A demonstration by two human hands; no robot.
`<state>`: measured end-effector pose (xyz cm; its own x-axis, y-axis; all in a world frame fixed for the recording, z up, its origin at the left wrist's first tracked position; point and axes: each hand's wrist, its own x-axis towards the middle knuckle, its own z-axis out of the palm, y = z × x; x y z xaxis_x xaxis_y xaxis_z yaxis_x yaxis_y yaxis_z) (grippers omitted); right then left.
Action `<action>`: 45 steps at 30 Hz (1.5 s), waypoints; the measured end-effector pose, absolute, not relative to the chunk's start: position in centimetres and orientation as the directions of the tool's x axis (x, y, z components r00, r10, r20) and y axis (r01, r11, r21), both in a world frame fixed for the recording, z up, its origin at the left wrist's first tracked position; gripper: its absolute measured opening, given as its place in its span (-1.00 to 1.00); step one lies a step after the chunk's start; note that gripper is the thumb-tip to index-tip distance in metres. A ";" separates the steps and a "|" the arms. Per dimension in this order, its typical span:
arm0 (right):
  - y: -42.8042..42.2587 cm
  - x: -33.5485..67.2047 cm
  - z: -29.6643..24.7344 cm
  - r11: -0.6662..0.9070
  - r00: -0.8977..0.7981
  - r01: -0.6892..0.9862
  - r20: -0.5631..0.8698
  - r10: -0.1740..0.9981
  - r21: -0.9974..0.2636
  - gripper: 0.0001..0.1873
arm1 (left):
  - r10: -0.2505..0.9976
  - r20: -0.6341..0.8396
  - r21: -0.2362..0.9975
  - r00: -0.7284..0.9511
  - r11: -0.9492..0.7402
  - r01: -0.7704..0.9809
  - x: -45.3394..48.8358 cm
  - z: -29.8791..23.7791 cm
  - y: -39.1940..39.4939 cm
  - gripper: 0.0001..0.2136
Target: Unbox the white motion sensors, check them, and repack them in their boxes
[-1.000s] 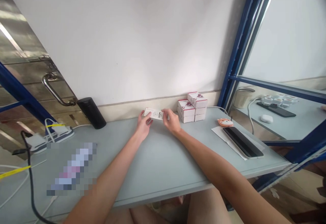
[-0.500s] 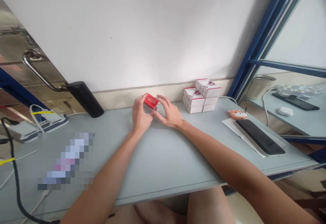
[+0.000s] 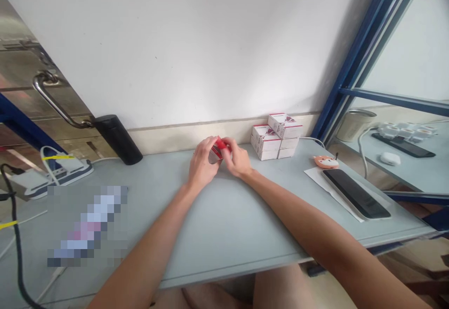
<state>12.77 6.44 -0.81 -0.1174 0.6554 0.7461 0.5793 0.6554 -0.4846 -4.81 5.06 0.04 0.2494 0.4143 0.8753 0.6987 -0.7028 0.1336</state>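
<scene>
Both hands meet over the grey-blue tabletop [image 3: 224, 220], close to the wall. My left hand [image 3: 202, 163] and my right hand [image 3: 237, 157] together hold a small red and white carton [image 3: 218, 151]. Fingers hide most of it, with a red face and a pale side showing between them. To the right of my right hand stands a stack of similar white cartons with red edges [image 3: 274, 137], not touched by either hand.
A black smartphone [image 3: 356, 193] lies on white paper [image 3: 336, 192] at right, beside an orange fox-faced item [image 3: 326, 161]. A black cylinder [image 3: 118, 139] and a power strip [image 3: 66, 171] with cables stand at left. A pixelated patch [image 3: 87, 224] covers part of the table. Blue metal framing [image 3: 354, 65] rises at right.
The carton has turned further in my fingers, its broad red face now angled away and partly hidden. My hands have closed in around it. The camera view has barely shifted.
</scene>
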 end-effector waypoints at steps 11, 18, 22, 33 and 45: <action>6.7 12.3 -0.7 0.554 0.027 0.586 0.698 0.716 -0.591 -0.60 | 0.430 0.853 0.084 0.295 -0.672 0.735 -5.4 0.1 5.0 -0.60; 7.8 12.9 -0.7 0.488 0.122 0.773 0.850 0.513 -0.405 -0.50 | 0.578 0.780 0.229 0.240 -0.620 0.750 -5.3 0.3 4.5 -0.24; 6.9 12.7 -0.6 0.612 -0.109 0.762 0.889 0.444 -0.212 -0.52 | 0.613 0.770 0.297 0.179 -0.592 0.749 -5.2 0.4 4.5 -0.23; 6.3 13.3 0.1 0.647 -0.189 0.693 0.786 0.589 -0.318 -0.83 | 0.570 0.791 0.121 0.221 -0.501 0.857 -5.0 0.6 4.8 -0.34; 8.0 12.4 -1.1 0.558 -0.272 0.755 0.610 0.745 -0.345 -0.86 | 0.627 0.703 0.056 0.335 -0.518 0.853 -6.0 -0.2 5.6 -0.30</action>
